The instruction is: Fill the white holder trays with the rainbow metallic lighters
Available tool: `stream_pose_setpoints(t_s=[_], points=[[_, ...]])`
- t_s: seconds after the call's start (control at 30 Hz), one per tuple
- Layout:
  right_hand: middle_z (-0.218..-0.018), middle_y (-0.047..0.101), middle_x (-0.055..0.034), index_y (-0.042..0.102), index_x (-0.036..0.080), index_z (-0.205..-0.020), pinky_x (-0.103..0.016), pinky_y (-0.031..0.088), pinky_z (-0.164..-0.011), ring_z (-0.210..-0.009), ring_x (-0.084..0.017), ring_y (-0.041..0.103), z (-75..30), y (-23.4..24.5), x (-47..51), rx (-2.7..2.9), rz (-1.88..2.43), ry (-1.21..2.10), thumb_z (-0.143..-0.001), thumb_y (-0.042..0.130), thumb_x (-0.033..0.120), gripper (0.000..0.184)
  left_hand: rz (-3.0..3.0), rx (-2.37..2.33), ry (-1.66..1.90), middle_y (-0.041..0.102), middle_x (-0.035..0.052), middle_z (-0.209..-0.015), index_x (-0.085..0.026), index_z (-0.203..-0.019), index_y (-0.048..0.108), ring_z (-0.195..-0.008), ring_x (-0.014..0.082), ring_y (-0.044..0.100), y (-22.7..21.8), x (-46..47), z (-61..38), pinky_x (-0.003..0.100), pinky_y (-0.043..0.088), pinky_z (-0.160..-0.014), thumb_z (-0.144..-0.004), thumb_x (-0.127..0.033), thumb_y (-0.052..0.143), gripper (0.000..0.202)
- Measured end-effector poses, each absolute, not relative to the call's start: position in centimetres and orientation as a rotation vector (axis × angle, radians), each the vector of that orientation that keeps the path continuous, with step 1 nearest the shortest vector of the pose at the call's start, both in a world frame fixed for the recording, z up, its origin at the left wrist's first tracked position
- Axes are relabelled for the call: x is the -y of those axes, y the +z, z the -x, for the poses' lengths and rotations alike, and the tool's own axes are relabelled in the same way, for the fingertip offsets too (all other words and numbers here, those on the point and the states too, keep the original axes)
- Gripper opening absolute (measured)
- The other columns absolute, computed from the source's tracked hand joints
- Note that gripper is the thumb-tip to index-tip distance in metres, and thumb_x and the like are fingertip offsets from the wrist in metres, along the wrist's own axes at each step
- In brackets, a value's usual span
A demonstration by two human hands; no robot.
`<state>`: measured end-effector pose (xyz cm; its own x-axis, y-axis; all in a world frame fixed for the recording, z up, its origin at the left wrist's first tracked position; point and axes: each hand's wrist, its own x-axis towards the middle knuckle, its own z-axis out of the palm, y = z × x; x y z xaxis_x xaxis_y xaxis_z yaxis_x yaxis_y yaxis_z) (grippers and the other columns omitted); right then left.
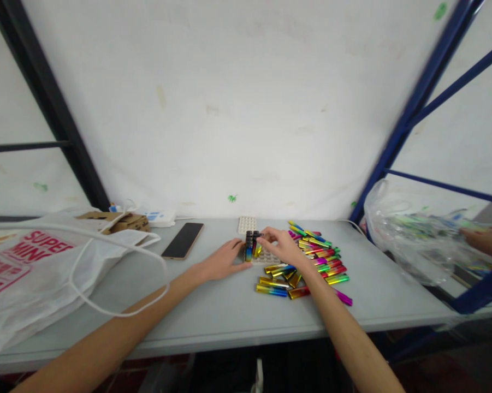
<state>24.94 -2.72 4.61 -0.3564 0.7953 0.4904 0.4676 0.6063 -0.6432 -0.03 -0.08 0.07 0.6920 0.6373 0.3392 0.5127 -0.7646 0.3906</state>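
A pale studded tray (267,255) stands on the table with a row of upright, black-topped lighters (248,252) along its left side. My left hand (226,258) rests against that row, thumb and fingers apart and stretched along its left side. Over the tray, my right hand (279,245) has its fingers pinched on what looks like another black-topped lighter (257,248), partly hidden by the fingers. Beneath and right of my right forearm lies a loose pile of shiny metallic tubes (323,254) in gold, green, red, blue and purple, probably lighter casings.
Behind the tray lies a second pale studded tray (247,224). A phone (183,240) is to the left, near a white plastic bag (45,262), a cardboard piece (126,221) and a looping white cable (118,315). At right, another person's hand (485,243) is beside a clear bag (409,240) and blue frame (397,131).
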Motion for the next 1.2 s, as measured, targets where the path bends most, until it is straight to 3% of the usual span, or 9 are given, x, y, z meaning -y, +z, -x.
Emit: stream_pose_setpoints(t_s=[0.13,0.9,1.03,1.1,1.2], points=[[-0.069,0.070,0.0010,0.066,0.022,-0.103,-0.028,0.049,-0.063,-0.061,-0.017,0.063,-24.9,4.2,2.6,2.049,1.001,0.516,-0.094,0.065,0.048,0.027,-2.630,-0.910,0.699,0.059,0.0160,-0.141,-0.020,-0.139,0.055,-0.131,0.0343,0.056,0.1,0.1,0.0,0.050,0.044,-0.116,-0.095,-0.062,0.063,0.062],[-0.074,0.072,-0.0012,0.072,0.022,-0.101,-0.029,0.052,-0.069,-0.067,-0.018,0.066,-24.8,4.5,2.6,2.067,0.957,0.593,-0.092,0.069,0.048,0.028,-2.636,-0.930,0.664,0.058,0.0166,-0.139,-0.018,-0.138,0.055,-0.130,0.0335,0.056,0.1,0.1,0.1,0.048,0.043,-0.117,-0.095,-0.063,0.062,0.062],[-0.075,0.073,0.0000,0.069,0.022,-0.115,-0.028,0.054,-0.068,-0.067,-0.018,0.068,-24.8,4.4,2.4,2.041,0.933,0.656,-0.091,0.071,0.048,0.035,-2.662,-0.922,0.665,0.059,0.0157,-0.138,-0.019,-0.136,0.056,-0.129,0.0333,0.057,0.1,0.1,0.1,0.048,0.044,-0.115,-0.095,-0.063,0.061,0.060],[-0.074,0.072,0.0000,0.068,0.021,-0.118,-0.028,0.054,-0.068,-0.065,-0.017,0.068,-25.7,4.5,2.0,1.991,0.968,0.589,-0.095,0.066,0.048,0.035,-2.666,-0.928,0.652,0.059,0.0162,-0.140,-0.018,-0.137,0.055,-0.130,0.0333,0.056,0.2,0.1,0.1,0.048,0.044,-0.116,-0.096,-0.062,0.061,0.061],[-0.084,0.076,-0.0065,0.071,0.019,-0.108,-0.033,0.056,-0.079,-0.075,-0.020,0.071,-28.4,4.4,0.8,1.915,1.169,0.240,-0.103,0.053,0.039,0.028,-2.648,-0.955,0.644,0.057,0.0172,-0.143,-0.017,-0.138,0.055,-0.133,0.0339,0.055,0.3,0.2,0.0,0.048,0.042,-0.118,-0.095,-0.062,0.062,0.062]])
